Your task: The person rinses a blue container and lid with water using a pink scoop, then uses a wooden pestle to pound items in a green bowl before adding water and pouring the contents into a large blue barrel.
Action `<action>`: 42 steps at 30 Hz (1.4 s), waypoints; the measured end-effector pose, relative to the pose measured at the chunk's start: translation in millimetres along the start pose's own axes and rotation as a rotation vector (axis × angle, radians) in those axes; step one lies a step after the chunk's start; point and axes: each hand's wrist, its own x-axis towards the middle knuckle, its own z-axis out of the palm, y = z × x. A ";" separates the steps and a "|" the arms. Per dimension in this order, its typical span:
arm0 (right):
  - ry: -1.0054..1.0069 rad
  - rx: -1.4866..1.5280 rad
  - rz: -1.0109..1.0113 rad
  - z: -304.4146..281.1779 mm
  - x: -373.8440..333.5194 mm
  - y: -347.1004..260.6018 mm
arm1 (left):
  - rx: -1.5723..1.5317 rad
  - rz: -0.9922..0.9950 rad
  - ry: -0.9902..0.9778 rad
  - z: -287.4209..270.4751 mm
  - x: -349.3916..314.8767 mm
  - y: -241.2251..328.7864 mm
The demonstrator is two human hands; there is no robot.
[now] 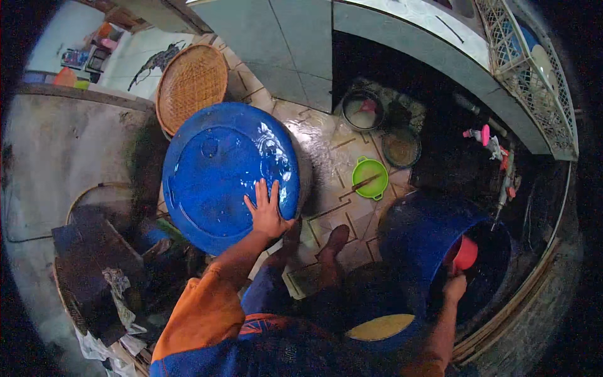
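A large blue barrel lid [217, 169], wet and shiny on its right side, fills the middle left of the head view. My left hand [268, 215] rests on its near right part, palm down with fingers spread. To the right, an open dark blue barrel [408, 232] shows its round mouth. My right hand [455, 286] reaches into that mouth, its fingers closed around the handle of a red dipper [465, 253]. The dipper's cup is just inside the rim. Whether water lies in the barrel is too dark to tell.
A green basin [370, 178] with a stick across it sits on the tiled floor. Beyond it are a dark pot [362, 110] and a round container [401, 147]. A woven tray [191, 87] leans behind the lid. A tap [507, 182] hangs at the right wall.
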 end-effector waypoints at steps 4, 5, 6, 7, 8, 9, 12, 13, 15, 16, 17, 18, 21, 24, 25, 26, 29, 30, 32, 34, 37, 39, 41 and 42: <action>-0.083 0.294 -0.081 11.9 23.9 16.2 | -0.004 0.095 -0.028 1.7 -29.2 -43.4; -0.083 0.294 -0.087 10.9 22.5 20.1 | 0.019 0.127 -0.044 1.5 -35.9 -55.0; -0.129 0.526 0.109 7.0 18.8 26.0 | 0.045 0.140 -0.078 -1.4 -41.9 -66.9; -0.183 0.756 0.297 0.9 19.1 23.0 | 0.043 0.122 -0.072 -2.6 -50.4 -80.4; -0.191 0.756 0.281 -5.6 14.2 20.9 | 0.079 0.132 -0.109 -2.1 -59.4 -93.9; -0.088 0.999 0.356 -20.9 0.2 5.9 | 0.114 0.141 -0.147 -1.5 -69.3 -107.1; 0.086 1.344 0.371 -47.1 -23.4 21.7 | 0.144 0.133 -0.191 -10.1 -90.0 -133.4; 0.081 1.372 0.419 -62.7 -32.4 18.2 | 0.155 0.127 -0.237 -12.0 -98.5 -142.5; 0.069 1.397 0.453 -91.3 -51.0 19.0 | 0.197 0.125 -0.206 16.6 -119.0 -176.8; 0.010 1.441 0.473 -99.0 -61.0 29.3 | 0.443 0.199 -0.075 33.9 -126.6 -192.9; -0.035 1.486 0.501 -107.5 -72.1 33.9 | 0.687 0.286 0.062 42.6 -123.9 -200.5; -0.042 1.483 0.497 -119.0 -79.6 14.6 | 0.384 0.189 -0.207 30.1 -126.1 -195.8; 0.144 1.392 0.594 -141.7 -107.7 -22.5 | 0.141 0.216 -0.232 -4.9 -121.7 -169.8; -0.098 1.495 0.651 -151.6 -129.6 -26.6 | -0.004 0.112 -0.068 -8.6 -82.3 -132.8; -0.102 1.491 0.645 -158.7 -138.8 -47.4 | -0.070 0.036 -0.006 -14.0 -67.2 -118.8; -0.058 1.497 0.674 -166.9 -147.3 -72.2 | -0.074 0.029 -0.003 -11.7 -55.1 -106.7; -0.136 1.451 0.579 -171.8 -162.8 -62.9 | -0.079 -0.085 -0.007 1.3 -36.4 -95.6; -0.091 1.393 0.551 -183.4 -172.4 -84.8 | -0.042 -0.052 -0.022 4.5 -36.9 -98.1; -0.041 1.336 0.526 -193.4 -181.5 -101.9 | -0.015 0.004 -0.038 5.3 -37.7 -101.4; 0.004 1.311 0.557 -195.6 -183.6 -106.8 | -0.017 0.026 -0.046 2.7 -39.1 -101.7; -0.071 1.249 0.440 -202.4 -192.2 -121.6 | -0.009 0.115 -0.082 6.1 -41.8 -101.2; -0.113 1.241 0.397 -200.3 -185.7 -133.3 | 0.001 0.160 -0.102 5.8 -48.4 -101.2; -0.150 1.233 0.357 -191.6 -179.0 -134.2 | 0.029 0.241 -0.185 5.0 -58.0 -99.2; -0.260 1.277 0.295 -183.1 -173.2 -128.4 | 0.043 0.271 -0.216 8.8 -60.1 -98.6</action>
